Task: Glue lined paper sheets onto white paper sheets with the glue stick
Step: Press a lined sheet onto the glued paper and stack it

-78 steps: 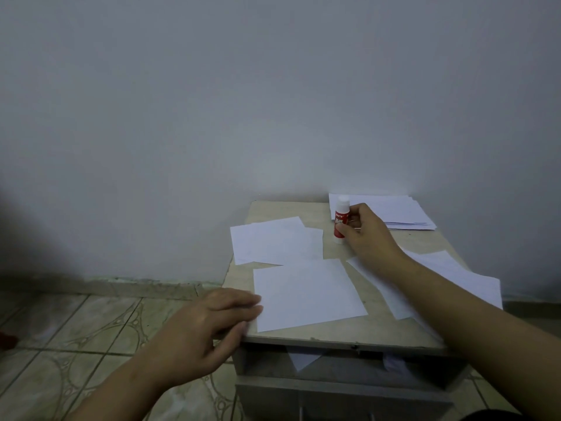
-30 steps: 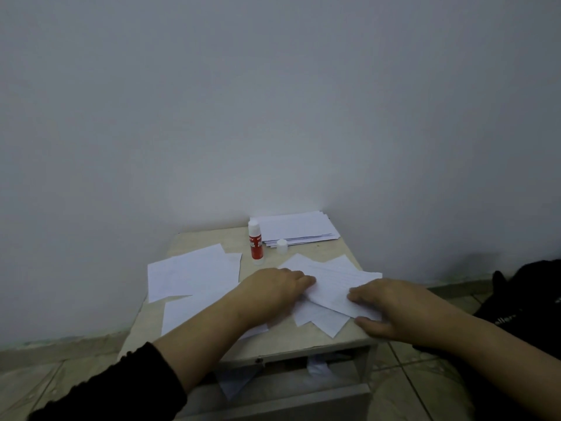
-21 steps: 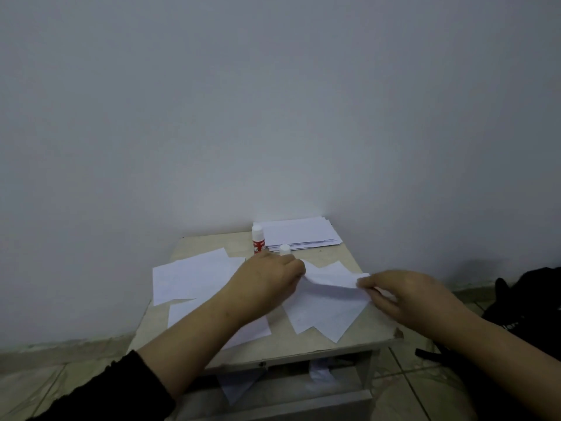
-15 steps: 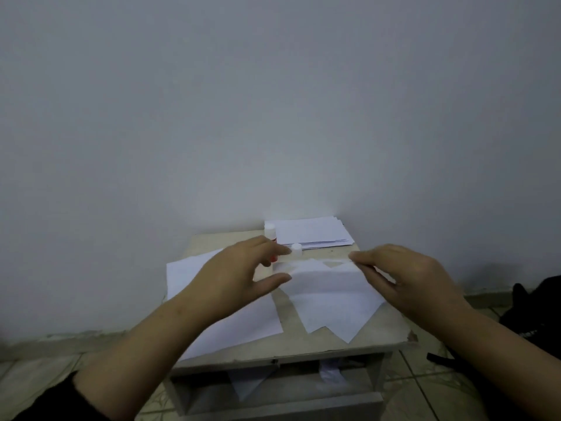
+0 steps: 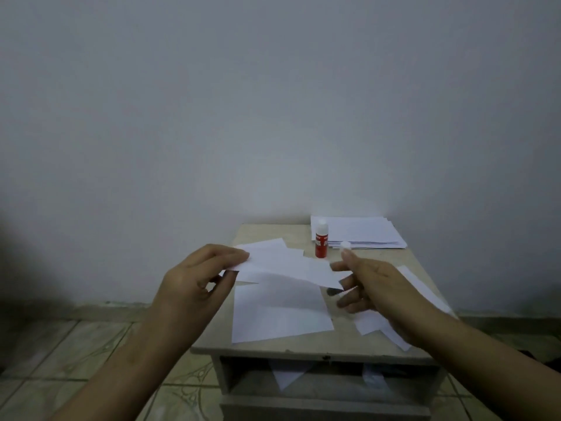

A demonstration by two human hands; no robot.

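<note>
Pinching the near-left edge of a paper sheet (image 5: pixel 288 268), our left hand (image 5: pixel 197 284) holds it raised over the small table (image 5: pixel 303 349). Our right hand (image 5: pixel 373 284) is at the sheet's right corner, fingers loosely spread; we cannot tell whether it grips. The sheet looks white, slightly bowed; ruling too faint to confirm. Below it a flat white sheet (image 5: pixel 279 317) lies on the table. Behind, the glue stick (image 5: pixel 321 241) stands upright, red body, uncapped, its white cap (image 5: pixel 345 245) beside a paper stack (image 5: pixel 361 235).
</note>
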